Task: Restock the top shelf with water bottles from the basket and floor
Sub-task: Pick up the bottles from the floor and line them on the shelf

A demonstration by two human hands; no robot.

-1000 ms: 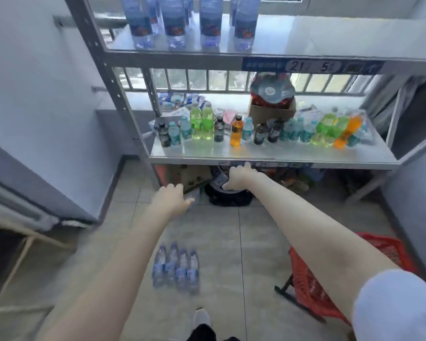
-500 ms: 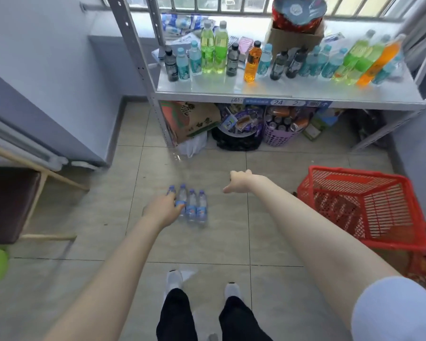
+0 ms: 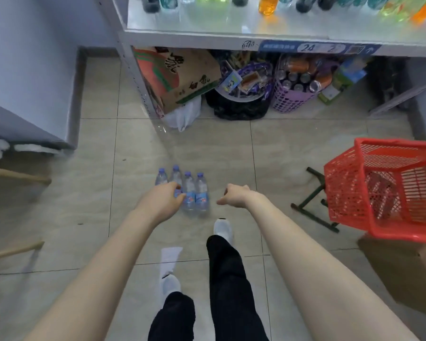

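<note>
Your left hand (image 3: 166,201): low over left pair of bottles, fingers hidden behind its back, cannot tell if gripping. Four small water bottles (image 3: 189,190): upright, tight row on floor tile (image 3: 133,168). Likely full, so modest weight; thin plastic gives, label smooth. Take at body below shoulder, or pinch necks for two. Your right hand (image 3: 234,196): just beside row, loosely curled, holding nothing. Red basket (image 3: 391,193): far right, tilted, cut by frame; contents unclear through mesh. Top shelf out of view.
</note>
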